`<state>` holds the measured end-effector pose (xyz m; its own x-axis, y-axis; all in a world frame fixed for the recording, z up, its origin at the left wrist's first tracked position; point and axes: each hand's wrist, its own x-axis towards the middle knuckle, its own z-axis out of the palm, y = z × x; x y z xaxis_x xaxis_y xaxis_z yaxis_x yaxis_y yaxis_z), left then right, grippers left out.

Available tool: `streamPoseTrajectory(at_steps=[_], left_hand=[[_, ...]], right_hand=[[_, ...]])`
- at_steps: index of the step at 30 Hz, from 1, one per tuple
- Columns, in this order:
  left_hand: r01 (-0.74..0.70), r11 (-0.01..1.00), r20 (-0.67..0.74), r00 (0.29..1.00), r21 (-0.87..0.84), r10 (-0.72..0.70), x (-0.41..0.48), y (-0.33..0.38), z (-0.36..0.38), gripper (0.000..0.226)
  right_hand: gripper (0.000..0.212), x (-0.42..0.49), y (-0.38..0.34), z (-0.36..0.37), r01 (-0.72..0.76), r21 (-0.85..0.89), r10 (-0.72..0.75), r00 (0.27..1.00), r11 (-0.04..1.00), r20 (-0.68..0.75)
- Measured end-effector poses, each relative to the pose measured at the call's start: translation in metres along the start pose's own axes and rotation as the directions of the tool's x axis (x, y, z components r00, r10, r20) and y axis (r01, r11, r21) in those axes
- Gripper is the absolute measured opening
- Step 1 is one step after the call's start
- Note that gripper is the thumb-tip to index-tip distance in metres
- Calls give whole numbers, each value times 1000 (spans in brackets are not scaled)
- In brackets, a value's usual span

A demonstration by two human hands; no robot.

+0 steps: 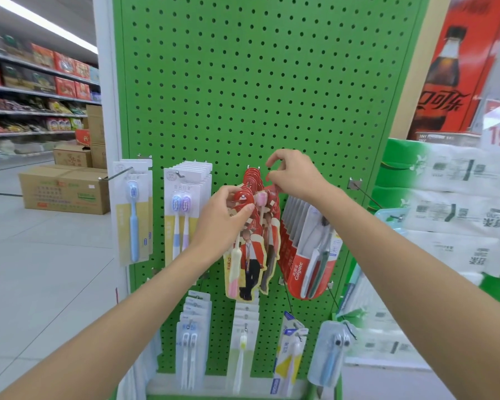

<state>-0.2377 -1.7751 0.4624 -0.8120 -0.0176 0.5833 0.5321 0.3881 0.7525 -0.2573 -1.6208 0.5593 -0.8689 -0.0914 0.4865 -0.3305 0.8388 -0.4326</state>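
Against the perforated green pegboard (pixel 243 82), left hand (pixel 223 217) and right hand (pixel 295 177) each pinch glossy red toothbrush cards (pixel 253 264).

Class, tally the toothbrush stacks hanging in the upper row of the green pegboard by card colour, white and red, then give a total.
White-card stacks: 2
Red-card stacks: 2, one held by the left hand and right hand
Total: 4

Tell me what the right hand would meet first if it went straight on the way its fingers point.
Likely the red toothbrush packs on their hook, whose top edge the right hand seems to pinch; the green pegboard lies behind them. Depth is unclear.
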Motion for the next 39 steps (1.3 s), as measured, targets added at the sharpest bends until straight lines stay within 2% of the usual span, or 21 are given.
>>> streamPoseTrajectory(at_steps=[2, 7, 11, 13, 16, 20, 22, 26, 28, 31, 34, 39], left_hand=[[-1, 1000, 8, 1000, 31, 0, 0, -2, 2, 44], [-1, 975, 25, 1000, 223, -5, -3, -7, 5, 76], [-9, 965, -37, 999, 262, 20, -10, -1, 5, 84], [-27, 952, -55, 997, 305, 46, -15, 2, 6, 85], [-79, 937, -34, 995, 340, 96, -26, 6, 10, 79], [-218, 923, -125, 955, 317, 269, -48, 14, 15, 49], [-249, 936, -136, 948, 249, 288, -61, 13, 18, 34], [-181, 982, 6, 984, 49, 181, -93, -7, 24, 27], [-73, 995, 75, 994, -64, 78, -107, -22, 27, 26], [121, 970, 181, 980, -209, -84, -121, -45, 29, 10], [199, 939, 207, 968, -279, -144, -134, -65, 30, 6], [294, 913, 232, 945, -284, -232, -158, -92, 33, 12]], right_hand=[[27, -7, 0, 0, 25, -32, -25, 1000, 999, -9], [18, -26, 0, 1, 19, -71, -24, 997, 997, -77], [16, -43, 1, 1, 24, -54, -30, 993, 998, -118], [23, -54, 2, -1, 30, -58, -38, 990, 998, -139], [34, -75, 3, -5, 36, -53, -44, 984, 998, -172], [35, -109, 9, -4, 59, -12, -60, 970, 998, -235], [33, -123, 14, 3, 76, 26, -67, 965, 997, -253], [22, -151, 27, 30, 78, 191, -21, 958, 979, -285], [20, -163, 33, 49, 72, 274, 9, 959, 959, -284], [20, -178, 43, 79, 37, 348, 61, 962, 937, -265], [15, -188, 51, 105, 10, 419, 103, 964, 908, -246], [10, -204, 66, 144, -54, 498, 167, 969, 866, -184]])
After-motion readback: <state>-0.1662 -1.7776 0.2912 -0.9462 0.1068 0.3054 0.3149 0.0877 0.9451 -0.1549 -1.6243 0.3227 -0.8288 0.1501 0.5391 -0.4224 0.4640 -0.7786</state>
